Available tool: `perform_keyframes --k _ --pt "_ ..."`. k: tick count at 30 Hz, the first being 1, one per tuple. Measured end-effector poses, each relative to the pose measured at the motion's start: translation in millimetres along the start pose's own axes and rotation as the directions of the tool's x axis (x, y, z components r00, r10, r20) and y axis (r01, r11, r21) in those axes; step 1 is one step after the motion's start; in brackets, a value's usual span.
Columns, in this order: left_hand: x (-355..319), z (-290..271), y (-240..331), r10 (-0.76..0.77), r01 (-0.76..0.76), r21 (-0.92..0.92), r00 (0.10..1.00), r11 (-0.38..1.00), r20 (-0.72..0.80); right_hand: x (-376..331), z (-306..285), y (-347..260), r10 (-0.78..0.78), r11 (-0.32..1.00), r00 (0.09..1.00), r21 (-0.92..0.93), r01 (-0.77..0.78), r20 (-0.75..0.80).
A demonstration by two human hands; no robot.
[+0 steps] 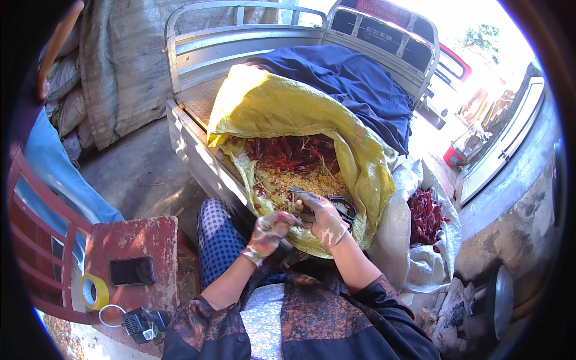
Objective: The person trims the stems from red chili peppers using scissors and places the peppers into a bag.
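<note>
Left hand (267,237) and right hand (324,221) nearly meet near six o'clock, fingers half-curled, the right over scissors (353,209), what either grips impossible to tell, while red chillies (288,153) lie at twelve o'clock from them in a yellow sack (288,102) and lettering (378,8) marks a red panel (401,18) toward one o'clock.

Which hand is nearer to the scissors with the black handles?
Right. The right hand is just beside the handles of the scissors; the left hand is farther away, to the left of those handles.
</note>
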State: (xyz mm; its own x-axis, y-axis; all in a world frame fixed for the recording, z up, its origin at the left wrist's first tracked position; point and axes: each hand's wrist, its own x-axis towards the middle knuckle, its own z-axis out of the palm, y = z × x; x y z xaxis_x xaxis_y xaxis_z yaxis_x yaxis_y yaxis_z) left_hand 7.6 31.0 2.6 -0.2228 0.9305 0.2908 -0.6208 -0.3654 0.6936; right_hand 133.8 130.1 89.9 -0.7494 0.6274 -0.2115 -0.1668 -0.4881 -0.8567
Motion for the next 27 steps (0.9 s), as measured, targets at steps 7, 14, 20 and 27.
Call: perform_keyframes --k 7,14,20,27 --pt "-1.9 1.3 45.9 -0.084 0.113 0.105 0.967 0.988 -0.242 32.3 -4.7 -18.9 -0.203 0.292 0.958 -0.921 0.258 0.204" --pt "-2.2 -0.4 40.9 -0.079 0.1 0.047 0.94 0.994 -0.331 115.5 4.7 -40.2 -0.474 -0.094 0.846 -0.969 0.227 0.244" --pt "-1.6 -1.2 45.2 -0.109 0.09 -0.09 0.967 0.992 -0.232 159.3 1.0 -34.8 -0.357 0.791 0.922 -0.574 0.211 -0.153" --pt "3.5 -4.8 35.1 -0.192 0.143 -0.227 0.959 0.963 -0.21 128.1 -31.7 -53.3 -0.618 0.609 0.782 -0.578 0.543 0.083"
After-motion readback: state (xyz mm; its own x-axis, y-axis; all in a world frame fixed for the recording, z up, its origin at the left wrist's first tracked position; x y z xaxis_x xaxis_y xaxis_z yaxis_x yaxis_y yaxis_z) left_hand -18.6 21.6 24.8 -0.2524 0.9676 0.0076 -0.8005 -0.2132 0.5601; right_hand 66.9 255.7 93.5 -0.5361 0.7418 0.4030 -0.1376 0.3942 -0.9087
